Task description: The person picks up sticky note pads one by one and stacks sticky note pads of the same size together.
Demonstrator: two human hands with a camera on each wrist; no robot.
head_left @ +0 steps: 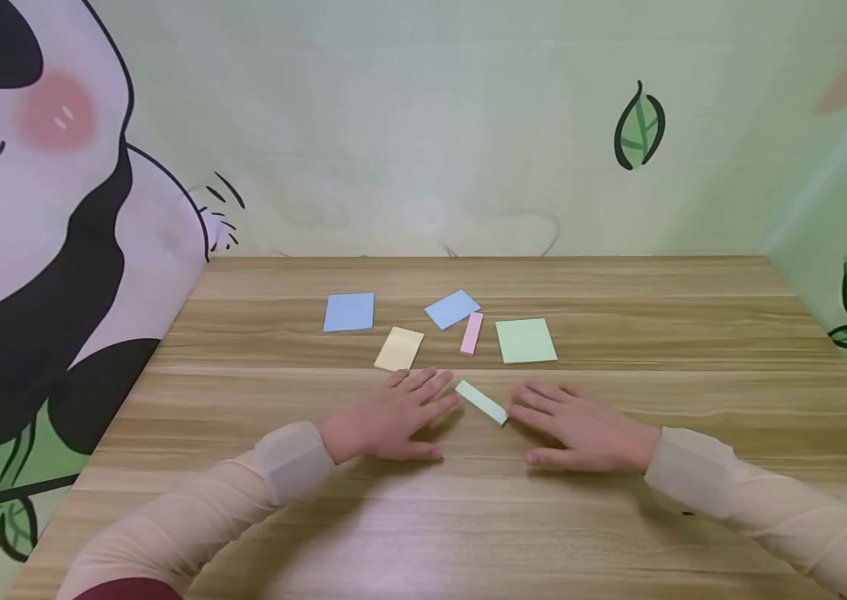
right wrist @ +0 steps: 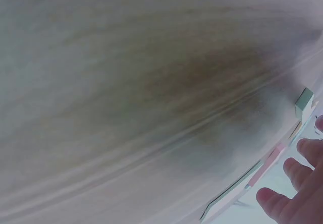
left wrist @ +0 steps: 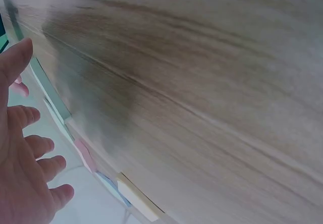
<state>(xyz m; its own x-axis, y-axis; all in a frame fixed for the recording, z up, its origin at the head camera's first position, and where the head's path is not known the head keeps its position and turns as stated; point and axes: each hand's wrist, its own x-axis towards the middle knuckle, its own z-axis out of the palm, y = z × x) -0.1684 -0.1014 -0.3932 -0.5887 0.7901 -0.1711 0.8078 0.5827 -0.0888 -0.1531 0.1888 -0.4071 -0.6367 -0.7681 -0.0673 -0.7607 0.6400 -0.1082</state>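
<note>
Both hands hover palm down over the wooden table, fingers spread and holding nothing. The left hand (head_left: pixel 397 418) has its fingertips beside the left end of a narrow pale green sticky-note pad (head_left: pixel 482 403). At that pad's other end are the fingertips of the right hand (head_left: pixel 581 427). Beyond the left fingers lies a yellow sticky-note pad (head_left: pixel 398 348). A narrow pink pad (head_left: pixel 472 334) lies farther back, close against a blue rectangular pad (head_left: pixel 453 309). In the left wrist view the left fingers (left wrist: pixel 43 166) are straight and apart; the right fingers (right wrist: pixel 298 176) look likewise.
A square blue pad (head_left: pixel 349 312) lies at the back left and a square green pad (head_left: pixel 526 341) at the back right. The wooden table (head_left: pixel 423 533) meets a wall (head_left: pixel 423 125) printed with a panda and leaves.
</note>
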